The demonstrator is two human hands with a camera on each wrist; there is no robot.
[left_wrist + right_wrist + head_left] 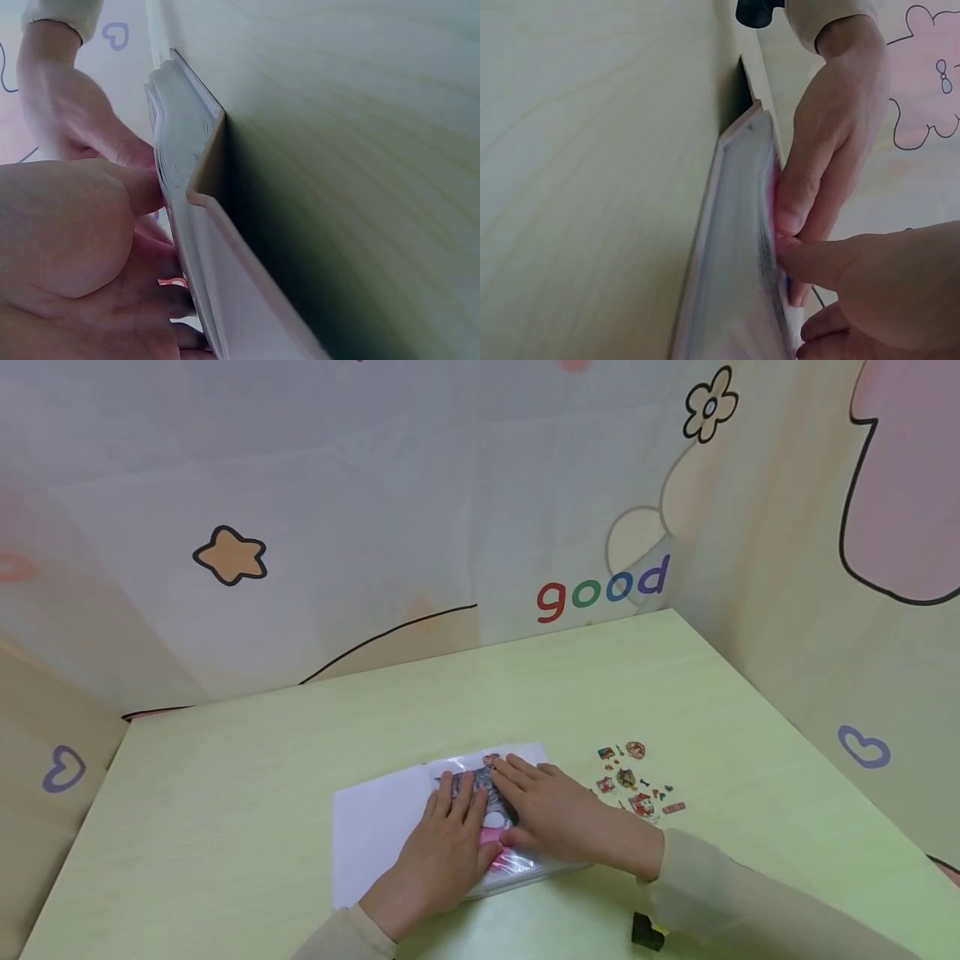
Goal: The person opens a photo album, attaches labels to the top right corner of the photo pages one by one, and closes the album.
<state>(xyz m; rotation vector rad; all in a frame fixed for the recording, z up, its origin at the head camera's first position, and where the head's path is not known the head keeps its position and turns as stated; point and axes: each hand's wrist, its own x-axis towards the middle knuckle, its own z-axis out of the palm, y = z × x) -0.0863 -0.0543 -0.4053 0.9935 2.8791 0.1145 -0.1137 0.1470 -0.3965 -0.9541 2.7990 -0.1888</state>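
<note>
An album [375, 827] with thick pages lies open on the table, its white inside cover to the left. On the right page, under shiny clear plastic, is a picture [491, 837] with grey and pink parts, largely covered by the hands. My left hand [448, 847] rests flat on the page with straight fingers. Beside it my right hand [558, 814] presses the page, fingers extended and thumb near the left thumb. A small reddish sticker [491, 760] shows by the right fingertips. The left wrist view shows the stacked page edges [180, 124] from the side.
Several small colourful stickers [642, 804] lie scattered right of the album. A small dark object [647, 932] sits near the right sleeve at the front. The pale table [247, 793] meets printed fabric walls [390, 527] at the back and sides.
</note>
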